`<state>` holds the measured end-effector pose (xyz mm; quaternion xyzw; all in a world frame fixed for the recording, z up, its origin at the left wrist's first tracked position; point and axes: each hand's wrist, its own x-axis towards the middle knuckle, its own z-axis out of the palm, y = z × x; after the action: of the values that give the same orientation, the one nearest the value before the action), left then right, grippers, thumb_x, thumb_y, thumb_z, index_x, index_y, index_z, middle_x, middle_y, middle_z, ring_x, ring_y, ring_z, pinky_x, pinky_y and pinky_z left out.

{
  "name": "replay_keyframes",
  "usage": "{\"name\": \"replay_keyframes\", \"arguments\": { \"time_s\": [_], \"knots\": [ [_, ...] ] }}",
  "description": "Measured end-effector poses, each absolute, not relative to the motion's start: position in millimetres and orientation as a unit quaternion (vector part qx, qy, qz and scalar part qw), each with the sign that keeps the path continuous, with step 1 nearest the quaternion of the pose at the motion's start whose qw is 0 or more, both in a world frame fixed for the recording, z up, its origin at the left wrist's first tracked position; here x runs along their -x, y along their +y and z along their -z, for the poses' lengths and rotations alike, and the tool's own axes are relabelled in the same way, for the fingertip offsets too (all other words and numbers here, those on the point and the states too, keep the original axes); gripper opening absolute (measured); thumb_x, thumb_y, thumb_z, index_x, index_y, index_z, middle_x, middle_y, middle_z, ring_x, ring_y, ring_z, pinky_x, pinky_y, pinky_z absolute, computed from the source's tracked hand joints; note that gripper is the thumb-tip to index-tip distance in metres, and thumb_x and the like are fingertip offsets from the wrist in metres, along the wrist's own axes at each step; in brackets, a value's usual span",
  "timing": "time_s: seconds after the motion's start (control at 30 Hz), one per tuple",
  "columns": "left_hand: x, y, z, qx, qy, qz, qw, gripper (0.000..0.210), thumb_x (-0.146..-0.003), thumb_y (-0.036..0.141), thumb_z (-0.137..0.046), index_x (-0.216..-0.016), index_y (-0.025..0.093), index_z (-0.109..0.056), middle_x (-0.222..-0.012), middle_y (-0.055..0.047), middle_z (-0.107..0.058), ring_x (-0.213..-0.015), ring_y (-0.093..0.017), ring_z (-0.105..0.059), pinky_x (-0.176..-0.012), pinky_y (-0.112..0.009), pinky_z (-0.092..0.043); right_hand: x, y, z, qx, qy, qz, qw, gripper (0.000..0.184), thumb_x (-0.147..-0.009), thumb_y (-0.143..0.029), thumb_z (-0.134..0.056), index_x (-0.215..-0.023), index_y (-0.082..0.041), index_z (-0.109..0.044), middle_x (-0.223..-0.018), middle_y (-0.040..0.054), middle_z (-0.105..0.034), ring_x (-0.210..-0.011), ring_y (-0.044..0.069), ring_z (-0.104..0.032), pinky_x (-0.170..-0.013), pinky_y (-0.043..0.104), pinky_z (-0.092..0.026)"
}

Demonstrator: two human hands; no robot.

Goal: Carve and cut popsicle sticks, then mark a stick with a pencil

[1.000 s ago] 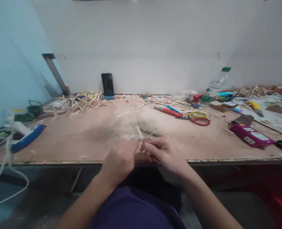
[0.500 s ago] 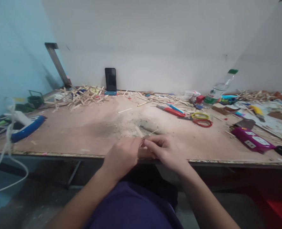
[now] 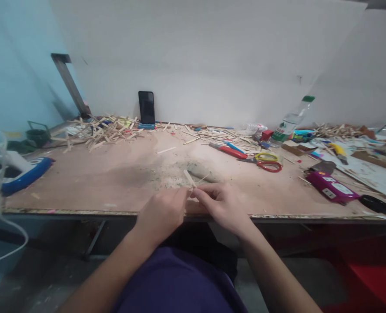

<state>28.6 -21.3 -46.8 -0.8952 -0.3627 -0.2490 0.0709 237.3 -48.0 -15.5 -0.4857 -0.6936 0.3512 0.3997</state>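
Note:
At the table's front edge, my left hand [image 3: 163, 214] and my right hand [image 3: 224, 208] meet with their fingertips together, both closed in a pinch. A flat pale wooden stick [image 3: 189, 178] sticks up from between the fingertips, tilted to the left. A thinner wooden sliver [image 3: 203, 179] points up to the right from the same spot. My fingers hide the lower ends of both pieces, so how they join is not visible. Just beyond my hands, a grey stone-like slab [image 3: 206, 172] lies on the table among pale dust and crumbs.
Scissors [image 3: 267, 162], a red-handled knife [image 3: 231, 151] and a purple packet [image 3: 331, 187] lie to the right. A bottle [image 3: 286, 126] leans behind them. Heaped wooden sticks [image 3: 106, 132] and an upright phone [image 3: 146, 107] stand at the back. A blue-and-white tool [image 3: 28, 176] is at left.
The whole view has shifted slightly, so the table items appear further left. My hands stay pinched together; the flat stick now shows more clearly above the fingertips.

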Motion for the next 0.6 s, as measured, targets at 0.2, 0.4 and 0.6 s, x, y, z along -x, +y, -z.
{"name": "replay_keyframes", "arguments": {
  "time_s": [0.2,0.4,0.6],
  "knots": [
    [-26.6,-19.9,48.5,0.893,-0.374,0.239,0.07,0.02,-0.107,0.035,-0.072,-0.112,0.015,-0.071,-0.1,-0.002,-0.073,-0.085,-0.016,-0.072,-0.078,-0.034,-0.066,-241.0,-44.5,14.8,0.469,-0.702,-0.37,0.388,0.032,-0.11,-0.047,-0.07,-0.105,-0.015,-0.073,-0.094,0.0004,-0.072,-0.077,0.017,-0.071,-0.071,0.032,-0.062],
    [-25.6,-18.8,49.4,0.895,-0.374,0.233,0.071,0.02,-0.108,0.035,-0.072,-0.11,0.015,-0.072,-0.097,-0.002,-0.073,-0.082,-0.015,-0.071,-0.077,-0.032,-0.065,-231.2,-43.6,22.8,0.474,-0.69,-0.353,0.419,0.031,-0.109,-0.045,-0.072,-0.117,-0.016,-0.074,-0.11,0.0041,-0.075,-0.09,0.021,-0.074,-0.08,0.037,-0.065],
    [-24.2,-17.5,46.8,0.895,-0.367,0.248,0.06,0.02,-0.108,0.035,-0.072,-0.108,0.015,-0.072,-0.097,-0.002,-0.073,-0.083,-0.015,-0.071,-0.077,-0.033,-0.065,-229.6,-42.0,25.8,0.486,-0.668,-0.351,0.44,0.033,-0.109,-0.047,-0.071,-0.117,-0.015,-0.074,-0.108,0.0034,-0.075,-0.089,0.021,-0.074,-0.079,0.037,-0.065]
  ]
}}
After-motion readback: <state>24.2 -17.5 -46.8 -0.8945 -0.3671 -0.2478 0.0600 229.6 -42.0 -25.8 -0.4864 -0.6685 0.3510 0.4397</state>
